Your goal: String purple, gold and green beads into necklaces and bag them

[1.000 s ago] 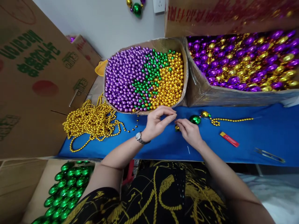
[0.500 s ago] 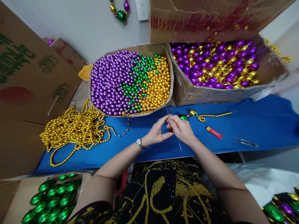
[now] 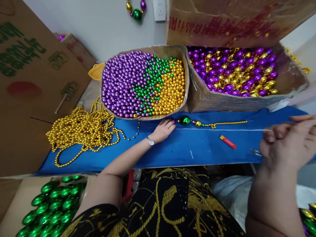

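On the blue cloth, just in front of the round box of beads, my left hand (image 3: 163,130) is closed at the left end of a bead strand (image 3: 185,120). Large green and gold beads show along this strand, followed by a tail of small gold beads (image 3: 230,123). A thin white thread (image 3: 222,129) runs nearly straight across the cloth toward my right hand (image 3: 288,141). That hand is raised at the right edge, slightly blurred, its fingers closed around the thread. Its fingertips partly hide whatever else they grip.
A box (image 3: 145,85) holds small purple, green and gold beads; another (image 3: 232,72) holds larger purple and gold ones. Gold bead strings (image 3: 81,128) lie heaped at left. A red-yellow cutter-like item (image 3: 227,142) and metal snips (image 3: 255,152) lie at right. Green beads (image 3: 54,204) sit lower left.
My hands were together at the middle. My right hand has swung far right and up, drawing the thread out; my left hand has moved left and up with the strand end.
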### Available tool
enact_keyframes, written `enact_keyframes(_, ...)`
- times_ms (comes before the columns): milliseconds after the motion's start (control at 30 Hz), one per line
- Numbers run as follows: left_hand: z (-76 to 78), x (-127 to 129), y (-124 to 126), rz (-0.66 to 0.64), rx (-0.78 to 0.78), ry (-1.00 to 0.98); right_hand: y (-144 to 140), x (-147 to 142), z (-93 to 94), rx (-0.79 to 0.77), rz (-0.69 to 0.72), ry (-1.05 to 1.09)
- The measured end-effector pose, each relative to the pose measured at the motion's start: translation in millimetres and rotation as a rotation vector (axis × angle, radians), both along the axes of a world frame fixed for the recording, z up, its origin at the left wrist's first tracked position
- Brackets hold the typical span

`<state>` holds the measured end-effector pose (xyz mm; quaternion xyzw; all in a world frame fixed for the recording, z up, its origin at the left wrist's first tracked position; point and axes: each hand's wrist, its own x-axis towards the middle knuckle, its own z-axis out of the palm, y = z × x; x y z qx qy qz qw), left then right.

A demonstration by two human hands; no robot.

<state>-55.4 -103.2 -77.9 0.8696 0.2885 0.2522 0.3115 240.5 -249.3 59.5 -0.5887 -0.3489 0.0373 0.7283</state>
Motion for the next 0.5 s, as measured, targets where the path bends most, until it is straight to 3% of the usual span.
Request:
enact_keyframes(167,-6.3,-30.6,-16.6,0.059,0.31,0.368,-3.2,-9.1,-1.6,0.026,0.204,0.127)
enact_keyframes(267,0.0,-96.2,-38.6,0.233,0.389,0.4,-5.9,-26.6,-11.3,0.012,0.332,0.112)
enact_keyframes(333,7.9,-166.9,-61.4,0.573,0.368,0.395,-6.8,-35.1,-19.7,-0.003,0.387,0.076)
enact_keyframes(433,25.2,-278.6,-109.9,1.382,0.234,0.576,-3.5,-41.1,-33.2,-0.002,0.444,0.056)
enact_keyframes(467,30.8,-306.9,-129.3,1.526,0.193,0.623,-1.2,-42.5,-37.3,0.01,0.459,0.067)
enact_keyframes(500,35.0,-327.6,-149.2,1.58,0.15,0.657,1.4,-44.2,-41.1,0.02,0.47,0.084)
